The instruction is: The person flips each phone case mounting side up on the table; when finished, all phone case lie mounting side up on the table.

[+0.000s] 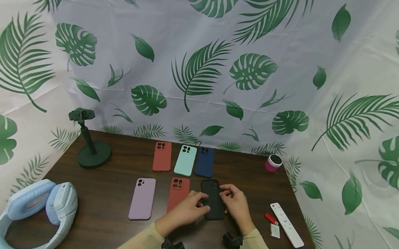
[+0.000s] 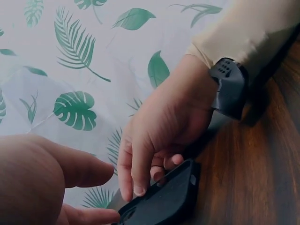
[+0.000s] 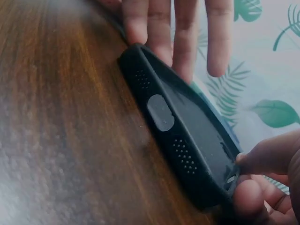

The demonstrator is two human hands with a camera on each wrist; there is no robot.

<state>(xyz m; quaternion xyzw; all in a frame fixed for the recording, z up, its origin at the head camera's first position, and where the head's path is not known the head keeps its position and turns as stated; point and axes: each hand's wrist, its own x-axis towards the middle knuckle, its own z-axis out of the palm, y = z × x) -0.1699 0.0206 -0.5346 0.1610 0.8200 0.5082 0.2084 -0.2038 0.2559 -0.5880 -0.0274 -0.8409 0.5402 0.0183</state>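
Note:
A black phone case (image 1: 214, 205) lies hollow side up on the table between both hands. At its left edge is the left hand (image 1: 189, 208), its fingers fairly straight along the rim in the right wrist view. The right hand (image 1: 235, 203) pinches the right rim; in the right wrist view its thumb (image 3: 269, 157) lies over the edge with a finger outside. The case's bottom end, with a port opening and small speaker holes, shows there. Just left, a red phone case (image 1: 177, 194) is partly hidden by the left forearm.
A row of red (image 1: 162, 158), mint (image 1: 185, 161) and navy (image 1: 205, 163) phone cases lies at the back. A lilac case (image 1: 142, 199), blue headphones (image 1: 61, 207) and a dark stand (image 1: 94, 154) are left. Rightward lie a white remote (image 1: 287, 225), red USB stick (image 1: 271, 218) and pink-white jar (image 1: 273, 164).

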